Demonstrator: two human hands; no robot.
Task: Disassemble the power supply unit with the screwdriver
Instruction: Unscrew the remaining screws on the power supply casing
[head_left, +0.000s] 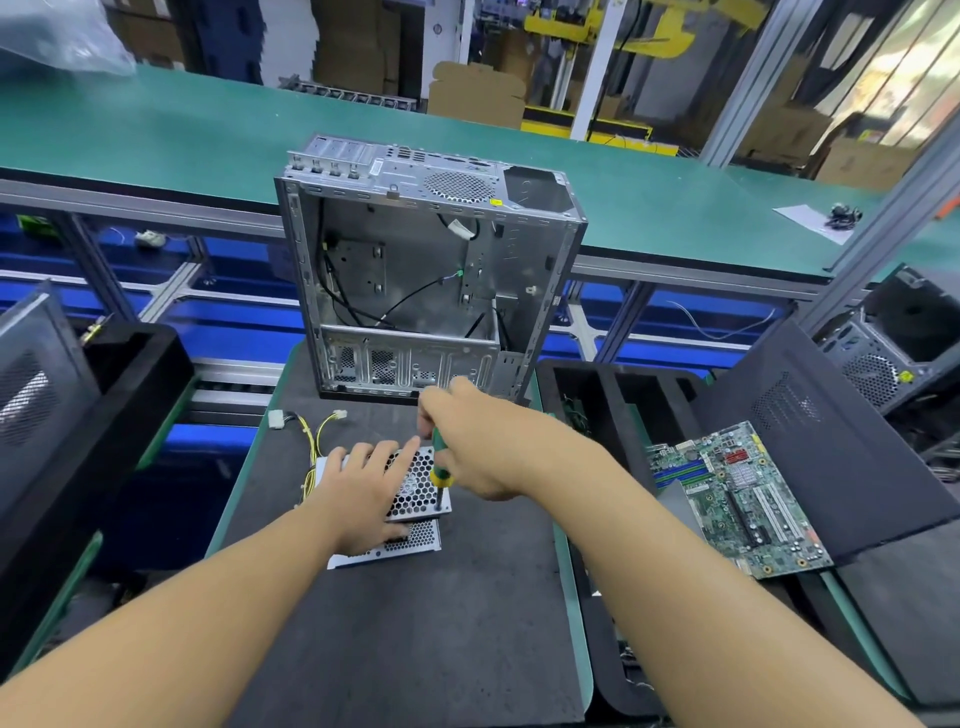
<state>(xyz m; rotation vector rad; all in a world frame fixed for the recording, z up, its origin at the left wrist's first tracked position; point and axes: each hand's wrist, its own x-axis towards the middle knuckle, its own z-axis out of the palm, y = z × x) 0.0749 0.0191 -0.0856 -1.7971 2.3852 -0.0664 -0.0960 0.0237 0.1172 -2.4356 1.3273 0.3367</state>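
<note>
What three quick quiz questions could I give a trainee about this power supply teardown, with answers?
1. True or false: the left hand rests on the power supply unit.
2. Which hand grips the screwdriver? A: left hand. B: right hand.
3. Fill in: the motherboard lies to the ___ of the power supply unit.
Key: 1 true; 2 B; 3 right.

Head-worn wide-angle view, facing forward and down, close above the power supply unit (415, 493), green bench (156, 135) beyond
</note>
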